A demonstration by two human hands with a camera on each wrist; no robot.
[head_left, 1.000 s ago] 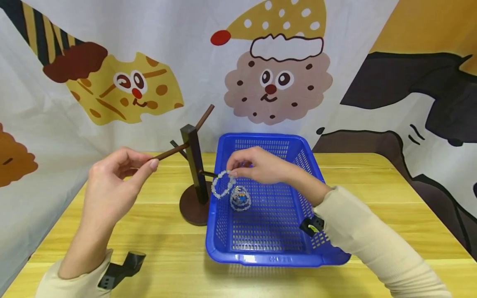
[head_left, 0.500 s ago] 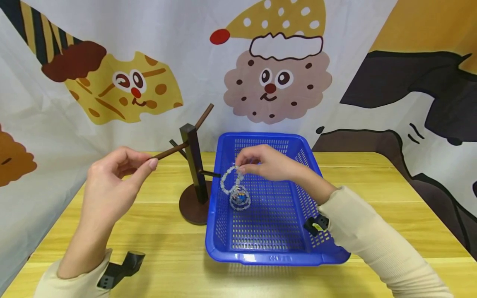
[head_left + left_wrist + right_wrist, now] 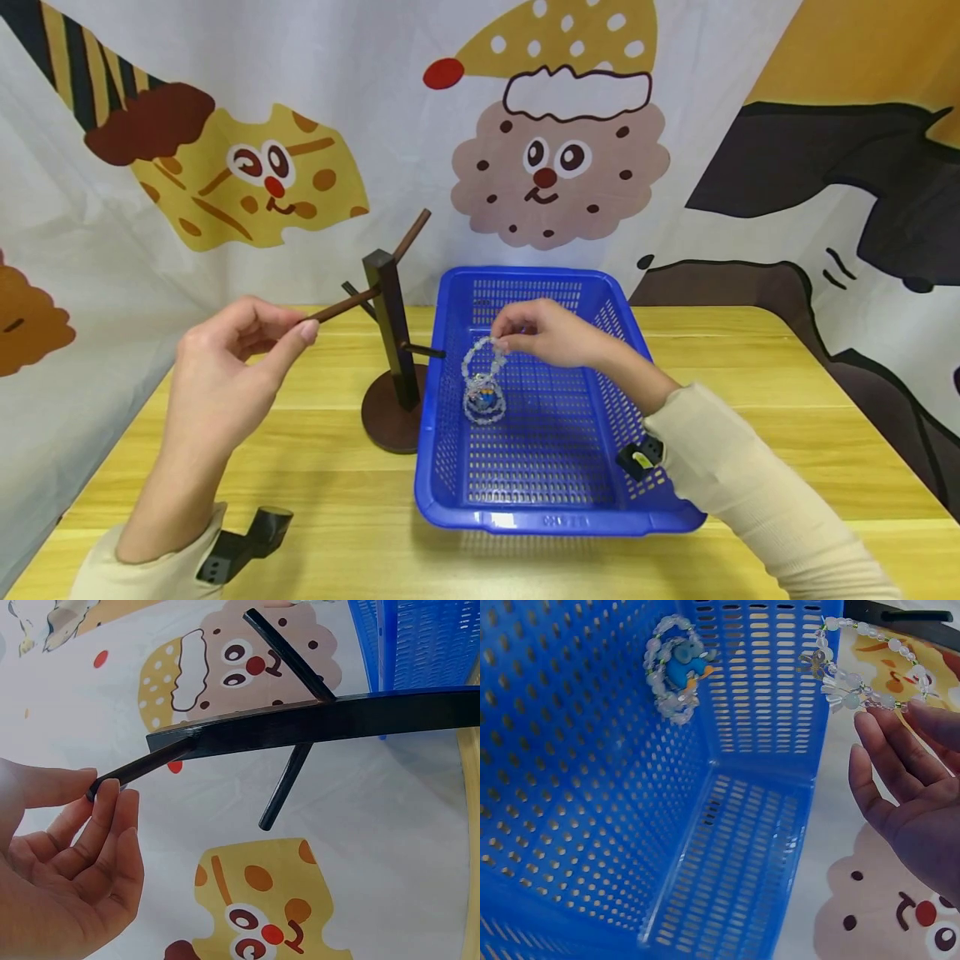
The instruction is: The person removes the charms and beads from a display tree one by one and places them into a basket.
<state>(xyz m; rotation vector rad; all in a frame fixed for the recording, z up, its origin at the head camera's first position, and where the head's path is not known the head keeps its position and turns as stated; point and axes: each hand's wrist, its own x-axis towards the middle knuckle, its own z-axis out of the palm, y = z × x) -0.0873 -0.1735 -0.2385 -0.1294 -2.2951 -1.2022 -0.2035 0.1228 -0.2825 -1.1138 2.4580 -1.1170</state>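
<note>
A dark wooden stand (image 3: 393, 333) with several pegs rises from a round base beside the basket. My left hand (image 3: 232, 367) pinches the tip of its upper left peg (image 3: 146, 763) between thumb and fingers. Over the blue plastic basket (image 3: 540, 521), my right hand (image 3: 551, 333) pinches a clear beaded bracelet (image 3: 467, 360), which dangles from the fingertips. Small charms show on this bracelet in the right wrist view. Below it, on the basket floor, lie other clear beads (image 3: 486, 417) with a blue elephant charm (image 3: 686, 664). Whether the hanging bracelet touches them I cannot tell.
The stand and basket are on a light wooden table (image 3: 330, 508). A printed cloth (image 3: 405, 125) with cartoon figures hangs behind. A lower peg (image 3: 426, 351) of the stand points over the basket's left rim.
My right hand has moved right, away from the lower peg, carrying the bracelet over the beads in the basket. The left hand keeps its pinch on the upper peg.
</note>
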